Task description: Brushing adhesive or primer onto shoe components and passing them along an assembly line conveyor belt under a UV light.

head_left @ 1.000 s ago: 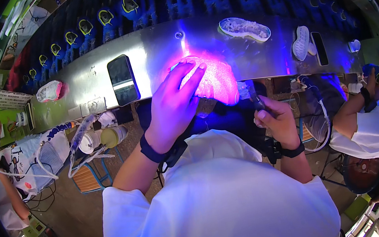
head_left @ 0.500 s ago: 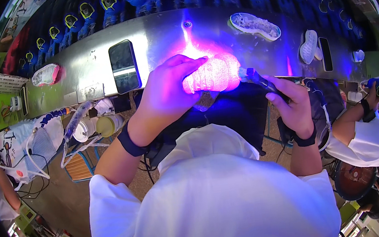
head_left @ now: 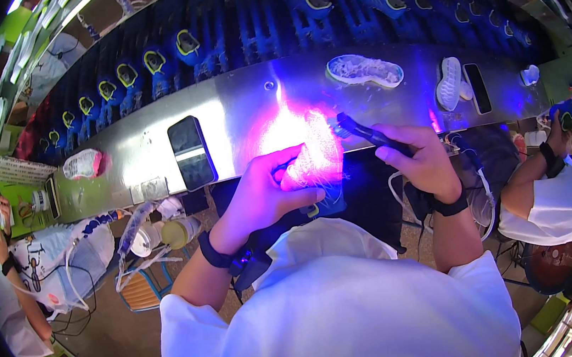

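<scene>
In my left hand (head_left: pixel 259 196) is a shoe upper (head_left: pixel 318 164), held low over the table's near edge. Bright pink and violet light washes out much of its surface; a blue part shows at its lower end. My thumb lies along its near side, and the fingers behind it are partly hidden. My right hand (head_left: pixel 423 161) grips a dark-handled brush (head_left: pixel 373 135). The brush's bristle end points left and is close to the upper's right side; the glare hides whether they touch.
Beyond the metal table (head_left: pixel 232 92) runs a rack of blue shoe uppers (head_left: pixel 188 46). Pale shoe soles (head_left: pixel 366 71) and a dark phone (head_left: pixel 191 153) lie on the table, with another phone (head_left: pixel 477 87) at right. Co-workers sit on both sides; the right one holds a blue shoe (head_left: pixel 565 114).
The shoe upper has been tilted from lying sideways to standing more upright, and my left thumb now shows on its near side. The brush has moved up and left. The view has shifted.
</scene>
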The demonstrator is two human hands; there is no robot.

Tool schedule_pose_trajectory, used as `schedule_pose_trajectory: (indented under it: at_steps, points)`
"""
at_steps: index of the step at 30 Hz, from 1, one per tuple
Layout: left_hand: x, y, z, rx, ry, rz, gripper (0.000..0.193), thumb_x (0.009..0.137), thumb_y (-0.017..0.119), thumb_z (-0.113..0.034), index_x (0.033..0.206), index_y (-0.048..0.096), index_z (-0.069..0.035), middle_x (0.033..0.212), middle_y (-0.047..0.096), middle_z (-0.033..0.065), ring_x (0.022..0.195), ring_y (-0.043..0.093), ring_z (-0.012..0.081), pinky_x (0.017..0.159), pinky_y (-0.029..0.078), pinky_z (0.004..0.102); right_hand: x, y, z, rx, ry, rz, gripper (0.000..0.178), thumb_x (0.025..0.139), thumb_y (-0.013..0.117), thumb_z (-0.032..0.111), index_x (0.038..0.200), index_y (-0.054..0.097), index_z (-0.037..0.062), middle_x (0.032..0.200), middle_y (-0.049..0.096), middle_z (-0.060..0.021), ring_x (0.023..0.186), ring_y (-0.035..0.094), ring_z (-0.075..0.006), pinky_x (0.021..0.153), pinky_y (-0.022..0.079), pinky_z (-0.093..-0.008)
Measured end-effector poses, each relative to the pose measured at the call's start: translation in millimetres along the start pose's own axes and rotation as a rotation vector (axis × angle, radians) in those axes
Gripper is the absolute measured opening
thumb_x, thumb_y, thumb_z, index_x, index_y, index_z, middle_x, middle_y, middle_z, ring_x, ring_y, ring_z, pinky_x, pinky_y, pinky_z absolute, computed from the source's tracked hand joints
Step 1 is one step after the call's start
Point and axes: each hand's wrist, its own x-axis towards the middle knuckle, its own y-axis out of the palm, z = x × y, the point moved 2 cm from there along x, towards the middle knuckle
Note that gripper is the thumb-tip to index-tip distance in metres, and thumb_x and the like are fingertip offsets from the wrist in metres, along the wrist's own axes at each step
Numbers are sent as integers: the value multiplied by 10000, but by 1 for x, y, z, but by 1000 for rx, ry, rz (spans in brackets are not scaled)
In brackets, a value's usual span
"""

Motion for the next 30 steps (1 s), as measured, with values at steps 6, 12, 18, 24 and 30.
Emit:
schedule_pose_trajectory:
  at_steps: [6, 12, 18, 24, 30]
  points:
    - [-8, -7, -6, -28, -59, -52, 624, 798, 866, -157, 1304, 591, 83, 1148, 695, 90, 1060, 624, 125, 925, 511, 293, -5, 9, 3, -33, -110, 32, 407, 874, 755, 63, 1267, 669, -1, 1002, 730, -84, 896, 663, -161, 852, 505, -293]
    - [-14, -7, 13, -107, -191, -208, 612, 809, 861, -305, 1212, 630, 95, 1050, 685, 55, 963, 604, 113, 850, 502, 292, -15, 36, -5, 8, -99, -37, 404, 890, 741, 64, 1282, 662, 3, 974, 726, -74, 878, 649, -133, 839, 509, -283]
    - [-12, -9, 25, -121, -152, -261, 769, 821, 841, -329, 1319, 524, 164, 1147, 673, 127, 1067, 612, 162, 926, 499, 309, -31, 22, -7, 195, 111, 116, 403, 905, 726, 71, 1299, 660, 13, 805, 650, -10, 724, 567, -74, 681, 480, -251]
    - [-1, 4, 2, -159, -56, -296, 629, 882, 786, -205, 1358, 522, 109, 1213, 662, 114, 1088, 630, 151, 956, 512, 309, -47, 4, -11, 55, 85, 204, 404, 896, 728, 67, 1291, 661, 16, 862, 678, -17, 758, 582, -94, 722, 487, -259]
    - [4, 14, -1, -291, -164, -308, 544, 969, 682, -306, 1344, 538, 61, 944, 709, 53, 826, 658, 98, 755, 526, 245, -61, 9, -21, -134, -36, -6, 432, 841, 754, 20, 1263, 685, 84, 782, 614, -100, 709, 579, -206, 696, 478, -313]
